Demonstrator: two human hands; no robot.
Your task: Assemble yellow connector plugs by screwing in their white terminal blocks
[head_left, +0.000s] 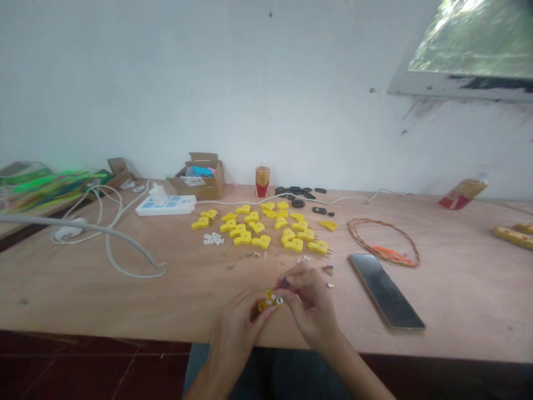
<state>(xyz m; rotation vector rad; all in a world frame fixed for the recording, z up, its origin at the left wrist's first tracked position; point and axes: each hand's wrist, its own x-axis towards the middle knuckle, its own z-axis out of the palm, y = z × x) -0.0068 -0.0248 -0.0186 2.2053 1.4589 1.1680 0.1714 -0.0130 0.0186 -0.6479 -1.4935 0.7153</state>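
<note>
Close to the table's front edge, my left hand [234, 322] is closed around an opened yellow plug housing [262, 305] with small white parts in it. My right hand [313, 304] pinches a small dark purple piece [285, 283] just above that housing; its kind is too small to tell. Beyond both hands lie several yellow two-pin plugs [261, 241] and loose housing halves in a loose group. A little pile of white parts [213, 239] is to their left. Tiny coloured pieces [328, 270] rest right of my right hand.
A phone [385, 291] and a coiled wire [385, 221] lie to the right. Behind stand a bottle [262, 180], a cardboard box [206, 180] and a white power strip [166, 205]. Black remote-like pieces [297, 193] lie near the wall. White cables [112, 222] cross the left side.
</note>
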